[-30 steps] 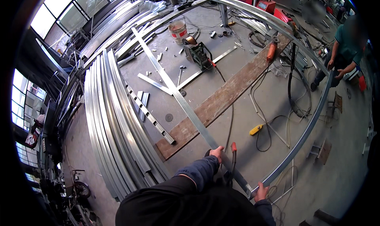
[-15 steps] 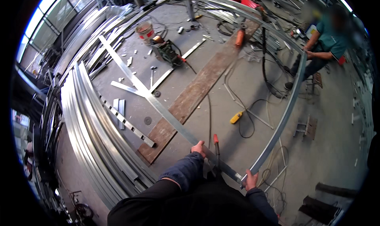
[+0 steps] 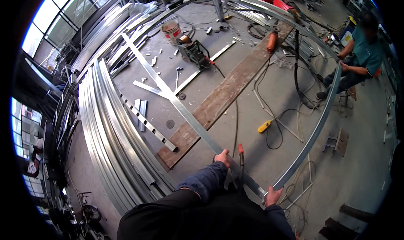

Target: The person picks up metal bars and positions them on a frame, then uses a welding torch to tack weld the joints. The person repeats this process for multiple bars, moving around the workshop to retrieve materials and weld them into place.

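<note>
Grasping the metal frame (image 3: 186, 115), left fingers (image 3: 225, 154) and right fingers (image 3: 272, 193) apparently curl around it

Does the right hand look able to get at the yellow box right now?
Probably not: the right hand holds the frame near a corner, and the yellow box lies on the floor well beyond it. Nothing covers the box, but the grip would likely need releasing.

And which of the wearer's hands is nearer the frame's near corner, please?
Right: the right hand grips one bar beside the corner; the left hand holds another bar, farther off.
</note>
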